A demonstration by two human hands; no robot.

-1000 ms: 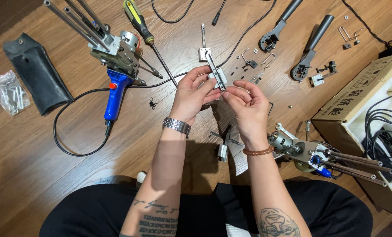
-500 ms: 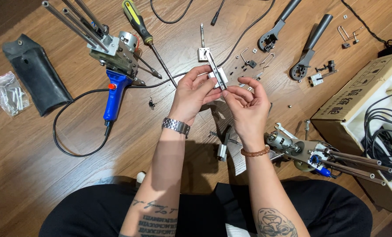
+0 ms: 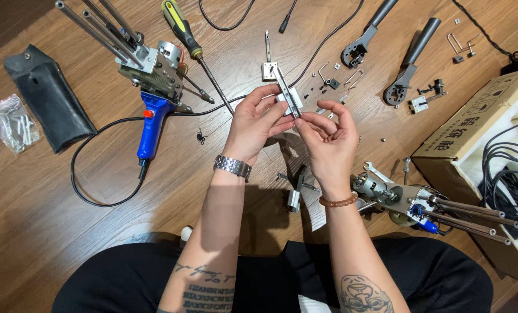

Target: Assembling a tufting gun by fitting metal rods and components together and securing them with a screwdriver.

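Warm indoor light, even and fairly bright, from above. Soft shadow under forearms on wooden floor (image 3: 50, 220). Mild sheen on silver wristwatch (image 3: 233, 166) and metal rods (image 3: 96, 29). Sharp focus at centre; slight wide-angle stretch, darker top-left corner.

steel watch (image 3: 233, 166), bead bracelet (image 3: 338, 202), tattooed forearms, black trousers (image 3: 125, 284).

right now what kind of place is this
Probably a home or hobby workspace set up on a wooden floor: a blue-handled power tool, a screwdriver and loose metal parts lie around, and both hands hold a small metal part.
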